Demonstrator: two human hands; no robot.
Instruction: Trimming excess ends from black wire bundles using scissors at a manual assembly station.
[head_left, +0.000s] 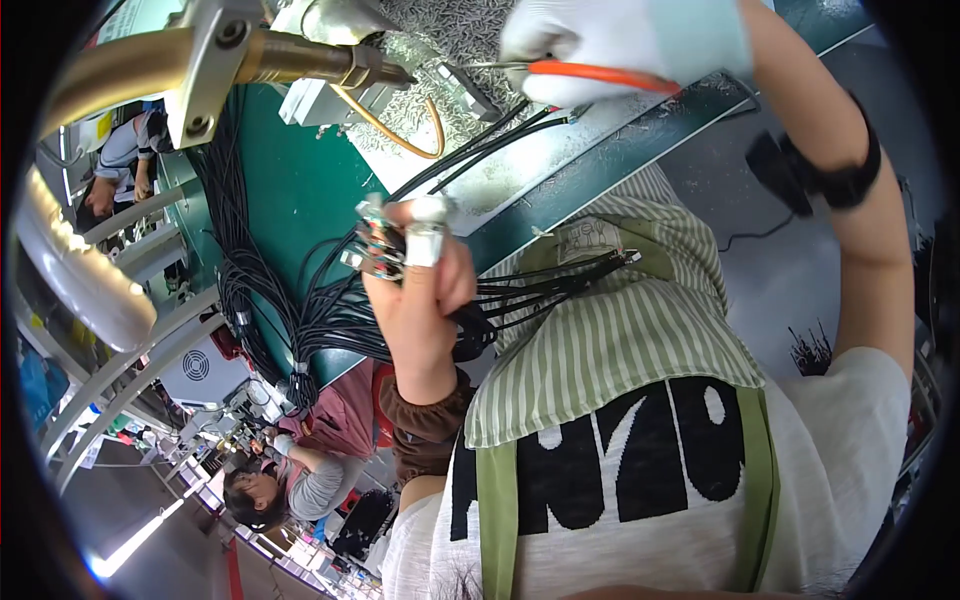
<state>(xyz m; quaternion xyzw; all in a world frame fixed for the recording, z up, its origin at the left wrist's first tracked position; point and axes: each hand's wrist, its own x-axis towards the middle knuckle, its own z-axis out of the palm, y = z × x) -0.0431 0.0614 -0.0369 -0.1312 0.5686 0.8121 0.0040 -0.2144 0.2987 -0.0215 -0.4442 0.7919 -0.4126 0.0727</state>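
Observation:
My left hand [425, 290], with white covers on its fingertips, is closed around the ends of several black cables. Small metal cable connectors [378, 242] with coloured wires stick out past its thumb and fingers. At the top, my right hand [590, 45] wears a white glove and is closed on a slim tool with an orange-red handle [605, 74] and a thin metal tip pointing left; its exact kind I cannot make out. Just below this hand, black cables with stripped, coloured tips [568, 116] lie across the white work surface [480, 185].
A thick bundle of black cables [330, 320] runs over the green mat [290, 180]. Small clippings [450, 30] cover the back of the work surface. A brass-coloured tube [300, 60] juts in at upper left, above a lit lamp [90, 260]. Two co-workers sit at left.

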